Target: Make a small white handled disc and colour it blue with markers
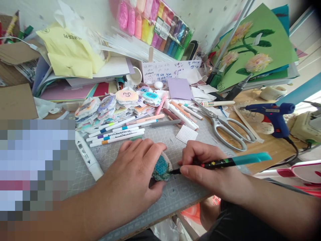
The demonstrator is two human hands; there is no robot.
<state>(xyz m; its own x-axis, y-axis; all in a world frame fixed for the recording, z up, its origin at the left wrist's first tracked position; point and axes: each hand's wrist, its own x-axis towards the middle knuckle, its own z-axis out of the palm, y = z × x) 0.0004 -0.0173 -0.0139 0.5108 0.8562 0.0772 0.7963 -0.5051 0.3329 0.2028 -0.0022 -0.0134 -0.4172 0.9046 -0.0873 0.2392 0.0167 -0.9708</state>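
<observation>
A small round piece (pixel 162 167), blue in the middle with a green and white fuzzy edge, is tilted up above the grey cutting mat (pixel 152 214). My left hand (pixel 136 167) is closed around its left side, the thumb below and fingers over the top. In my right hand (pixel 203 165) is a black marker (pixel 220 163) with coloured dots and a teal end, pinched between thumb and fingers. Its dark tip meets the piece's right edge. The palm side of my left hand is hidden.
Several white markers (pixel 117 135) lie beyond my left hand, near piled round pieces (pixel 126 96). Grey scissors (pixel 225 129) and a blue glue gun (pixel 273 115) are at the right. A thick white marker (pixel 87 157) lies left; a blurred patch covers the lower left.
</observation>
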